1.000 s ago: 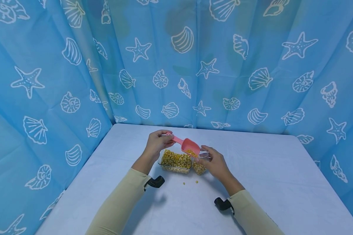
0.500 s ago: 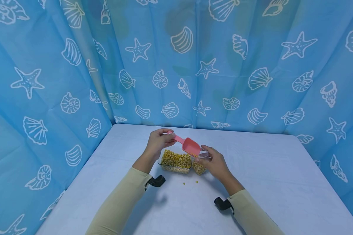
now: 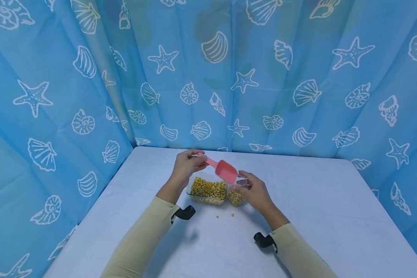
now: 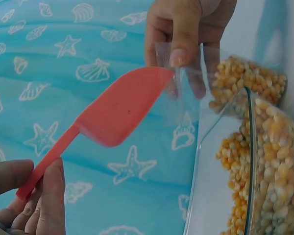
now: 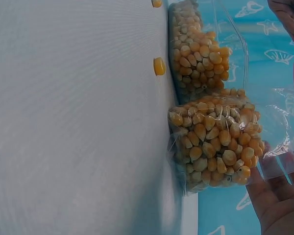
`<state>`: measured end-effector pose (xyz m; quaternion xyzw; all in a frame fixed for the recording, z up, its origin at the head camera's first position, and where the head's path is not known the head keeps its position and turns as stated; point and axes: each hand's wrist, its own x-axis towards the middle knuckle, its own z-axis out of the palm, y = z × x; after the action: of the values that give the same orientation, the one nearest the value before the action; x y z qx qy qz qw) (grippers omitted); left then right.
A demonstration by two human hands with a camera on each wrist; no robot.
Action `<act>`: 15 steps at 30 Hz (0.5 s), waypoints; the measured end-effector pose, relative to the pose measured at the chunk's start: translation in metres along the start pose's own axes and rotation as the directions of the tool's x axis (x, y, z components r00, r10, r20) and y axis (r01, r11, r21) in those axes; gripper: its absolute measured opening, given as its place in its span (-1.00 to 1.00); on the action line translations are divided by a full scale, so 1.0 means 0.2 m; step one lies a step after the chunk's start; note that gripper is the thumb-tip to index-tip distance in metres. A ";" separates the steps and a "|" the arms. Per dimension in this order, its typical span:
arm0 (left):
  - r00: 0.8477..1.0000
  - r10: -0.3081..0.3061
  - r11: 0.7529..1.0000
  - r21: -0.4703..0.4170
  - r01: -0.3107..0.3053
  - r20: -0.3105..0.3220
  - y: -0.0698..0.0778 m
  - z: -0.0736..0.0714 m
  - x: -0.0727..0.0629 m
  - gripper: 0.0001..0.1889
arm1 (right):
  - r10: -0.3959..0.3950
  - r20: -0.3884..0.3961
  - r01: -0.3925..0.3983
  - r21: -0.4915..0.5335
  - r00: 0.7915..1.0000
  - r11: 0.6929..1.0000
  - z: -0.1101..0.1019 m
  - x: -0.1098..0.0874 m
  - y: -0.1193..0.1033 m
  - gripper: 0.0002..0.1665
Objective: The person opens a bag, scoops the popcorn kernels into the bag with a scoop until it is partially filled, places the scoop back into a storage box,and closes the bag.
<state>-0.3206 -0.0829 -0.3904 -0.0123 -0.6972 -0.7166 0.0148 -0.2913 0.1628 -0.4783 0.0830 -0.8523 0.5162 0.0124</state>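
Observation:
My left hand [image 3: 187,166] pinches the end of a pink scoop's [image 3: 226,171] handle. The scoop slopes down to the right, its lip at the mouth of a clear plastic bag [image 5: 213,142], and no kernels show in its bowl in the head view. With thumb and fingers my right hand [image 3: 254,192] grips the bag by its upper part. Corn kernels fill the bag's lower part, which stands on the table. Just left of it sits a clear glass container [image 4: 251,161] of corn kernels [image 3: 208,188], below the scoop.
Loose corn kernels [image 5: 159,66] lie on the white table [image 3: 299,200] in front of the bag and container. A blue curtain [image 3: 180,116] with shell and starfish prints hangs behind the table and along its sides.
The kernels in the scoop's bowl have slid out at the lip beside the bag's mouth. Its bowl has tipped slightly more, while both hands stay almost in place.

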 end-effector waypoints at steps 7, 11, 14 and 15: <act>0.997 -0.006 1.000 -0.026 0.004 -0.072 -0.04 -0.11 0.01 -0.73 | -0.018 -0.004 0.018 0.011 1.000 1.000 -0.02 -0.01 0.02 -0.18; 0.994 -0.037 0.999 -0.035 0.034 -0.101 -0.07 -0.17 -0.01 -0.74 | -0.012 -0.004 0.012 0.009 1.000 1.000 -0.02 0.00 0.02 -0.18; 0.991 -0.066 0.998 -0.017 0.065 -0.113 -0.09 -0.20 -0.01 -0.72 | -0.008 -0.002 0.008 0.006 1.000 1.000 -0.01 0.00 0.02 -0.17; 0.990 -0.075 0.997 -0.009 0.075 -0.119 -0.09 -0.21 -0.01 -0.73 | -0.005 -0.001 0.005 0.009 1.000 1.000 -0.01 0.00 0.02 -0.17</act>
<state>-0.3188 -0.1241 -0.4098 0.0566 -0.6934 -0.7177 0.0294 -0.2914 0.1675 -0.4813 0.0851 -0.8499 0.5199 0.0138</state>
